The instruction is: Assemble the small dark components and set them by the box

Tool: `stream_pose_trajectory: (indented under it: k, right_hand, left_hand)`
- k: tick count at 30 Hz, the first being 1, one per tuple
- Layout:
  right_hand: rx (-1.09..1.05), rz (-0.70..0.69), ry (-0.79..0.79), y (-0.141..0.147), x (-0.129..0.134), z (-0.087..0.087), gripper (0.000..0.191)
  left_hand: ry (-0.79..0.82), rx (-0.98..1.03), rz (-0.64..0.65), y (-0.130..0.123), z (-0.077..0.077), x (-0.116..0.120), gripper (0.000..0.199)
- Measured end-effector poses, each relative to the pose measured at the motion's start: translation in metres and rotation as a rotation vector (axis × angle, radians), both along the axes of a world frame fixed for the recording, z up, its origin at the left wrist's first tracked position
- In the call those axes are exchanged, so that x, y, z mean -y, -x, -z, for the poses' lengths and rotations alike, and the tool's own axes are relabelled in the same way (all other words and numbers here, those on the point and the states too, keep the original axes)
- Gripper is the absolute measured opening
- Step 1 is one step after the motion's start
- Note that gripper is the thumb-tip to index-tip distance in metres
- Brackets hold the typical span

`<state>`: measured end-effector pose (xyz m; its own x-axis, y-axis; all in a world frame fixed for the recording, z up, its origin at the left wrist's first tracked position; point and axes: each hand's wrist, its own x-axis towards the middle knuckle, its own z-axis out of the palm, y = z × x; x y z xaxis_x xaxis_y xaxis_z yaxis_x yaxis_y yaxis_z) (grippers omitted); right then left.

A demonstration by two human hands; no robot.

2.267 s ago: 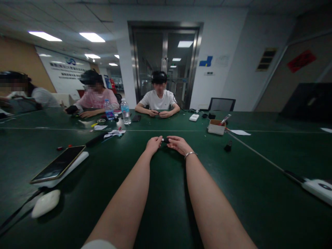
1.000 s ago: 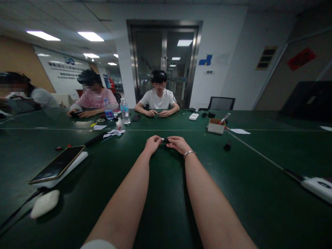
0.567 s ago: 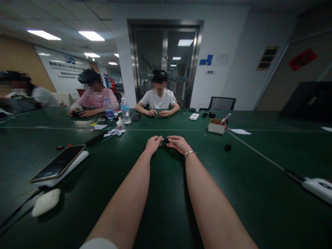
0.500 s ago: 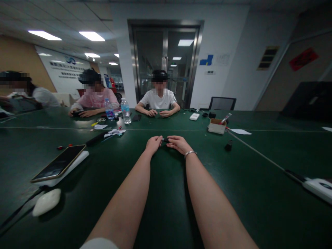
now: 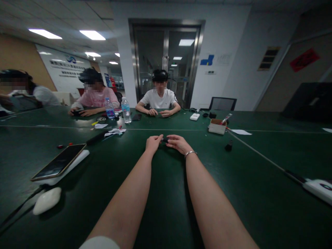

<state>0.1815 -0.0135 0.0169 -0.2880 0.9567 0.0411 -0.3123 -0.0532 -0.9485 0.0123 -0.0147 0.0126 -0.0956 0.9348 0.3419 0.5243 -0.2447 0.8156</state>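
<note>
Both my arms reach forward over the dark green table point(image 5: 166, 193). Between my fingertips is a small black object point(image 5: 165, 140) with a lighter end on its left; it is too small to tell its kind. My left hand point(image 5: 154, 144) is closed, pinching the lighter end between thumb and fingers. My right hand point(image 5: 178, 144), with a silver bracelet point(image 5: 190, 153) at the wrist, grips the black end with its fingers curved. The fingers partly cover the object.
At left lie a phone point(image 5: 60, 162) on a white block and a white mouse-like object point(image 5: 47, 201). A small box point(image 5: 217, 127) and a black item point(image 5: 229, 145) are on the right. Water bottles point(image 5: 126, 110) stand farther back. A co-worker point(image 5: 158, 100) sits opposite, others at left.
The view has shifted very slightly. My hands stay in nearly the same place, both still on the small black object.
</note>
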Motion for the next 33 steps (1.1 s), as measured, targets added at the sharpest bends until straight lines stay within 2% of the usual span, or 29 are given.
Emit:
stream_pose_trajectory:
  k: [4,10,13,18,23,33]
  right_hand:
    - [0.018,0.003,0.016,0.0,-0.002,0.001,0.023]
    - [-0.059,0.068,0.039,-0.001,-0.004,0.0,0.011]
    - [-0.078,0.094,0.046,-0.001,-0.004,0.0,0.005]
    - [-0.047,0.097,0.03,0.0,-0.004,0.002,0.003]
    - [-0.024,0.09,0.004,-0.001,-0.006,0.005,0.003]
    - [-0.014,0.046,-0.008,-0.001,-0.003,0.003,0.015]
  left_hand:
    - [-0.048,0.088,0.014,-0.002,0.003,-0.003,0.031]
    - [-0.015,0.343,0.245,-0.003,0.005,-0.008,0.028]
    - [0.007,0.308,0.287,-0.001,0.007,-0.01,0.029]
    - [0.02,0.092,0.224,0.004,0.013,-0.014,0.03]
    - [0.024,-0.047,0.178,0.005,0.011,-0.011,0.036]
    - [0.095,-0.026,0.135,0.003,0.005,-0.006,0.046]
